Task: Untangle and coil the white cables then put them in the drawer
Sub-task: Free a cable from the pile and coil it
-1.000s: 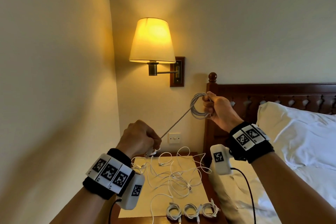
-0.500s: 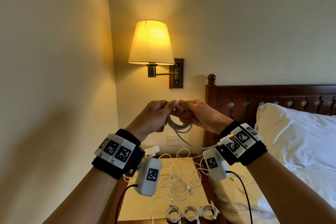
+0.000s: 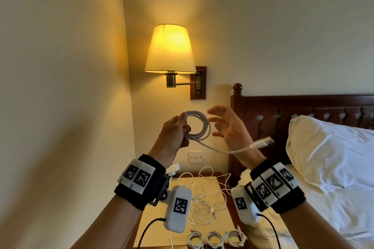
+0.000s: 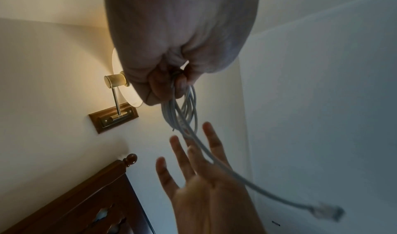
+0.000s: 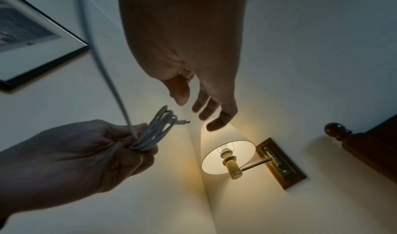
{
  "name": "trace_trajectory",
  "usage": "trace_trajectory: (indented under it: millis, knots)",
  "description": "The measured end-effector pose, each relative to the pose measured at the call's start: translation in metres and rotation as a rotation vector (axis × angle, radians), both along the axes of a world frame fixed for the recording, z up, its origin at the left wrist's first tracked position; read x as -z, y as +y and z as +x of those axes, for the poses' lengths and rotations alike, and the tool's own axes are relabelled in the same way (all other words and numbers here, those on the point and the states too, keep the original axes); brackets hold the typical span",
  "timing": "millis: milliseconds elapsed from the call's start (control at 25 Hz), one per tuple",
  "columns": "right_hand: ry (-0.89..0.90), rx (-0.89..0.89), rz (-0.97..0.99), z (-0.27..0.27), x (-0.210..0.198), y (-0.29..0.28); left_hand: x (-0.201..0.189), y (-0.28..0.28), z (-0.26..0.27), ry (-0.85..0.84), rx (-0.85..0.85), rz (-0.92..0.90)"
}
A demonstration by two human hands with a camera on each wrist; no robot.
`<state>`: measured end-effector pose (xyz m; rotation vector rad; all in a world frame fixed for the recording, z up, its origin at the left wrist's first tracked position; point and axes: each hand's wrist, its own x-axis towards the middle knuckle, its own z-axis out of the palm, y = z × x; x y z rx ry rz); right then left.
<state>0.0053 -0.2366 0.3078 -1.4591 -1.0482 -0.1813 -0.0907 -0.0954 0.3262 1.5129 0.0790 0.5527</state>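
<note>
Gripping coiled cable (image 3: 199, 125), left hand (image 3: 175, 133) hides its loops.

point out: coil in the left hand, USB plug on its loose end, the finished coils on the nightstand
coil (image 3: 199, 125): head view, right arc of the loops the left hand (image 3: 174, 133) grips.
USB plug (image 3: 263, 142): head view, white plug body at the free end.
finished coils (image 3: 214, 239): head view, middle bundle of three at the nightstand's front edge.

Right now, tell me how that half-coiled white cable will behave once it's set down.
Probably floppy: the white cable sags in a loose tail toward its plug. The loops likely spring apart unless pinched, since only the left hand holds them. Seems light.
</note>
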Motion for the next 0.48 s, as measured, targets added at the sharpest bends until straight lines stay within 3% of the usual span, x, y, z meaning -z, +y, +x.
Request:
trace_trajectory:
  millis: [120,200,280,400,480]
  knots:
    - [-0.149,-0.052,0.006,-0.016,0.022,-0.015,-0.002,0.005,0.002,-0.039,-0.080,-0.117]
    - [-0.134,-0.167,0.131,-0.029,0.029,-0.020,-0.001,0.005,0.004,-0.036,-0.106,-0.163]
    - [-0.093,-0.138,0.313,-0.035,0.031,-0.018,0.001,0.003,0.005,-0.042,-0.105,-0.188]
    - [0.313,-0.047,0.499,-0.030,0.030,-0.010,0.002,-0.003,0.004,-0.080,-0.086,-0.213]
    - [0.587,-0.040,0.467,-0.024,0.031,-0.009,0.001,-0.005,0.003,-0.111,-0.059,-0.216]
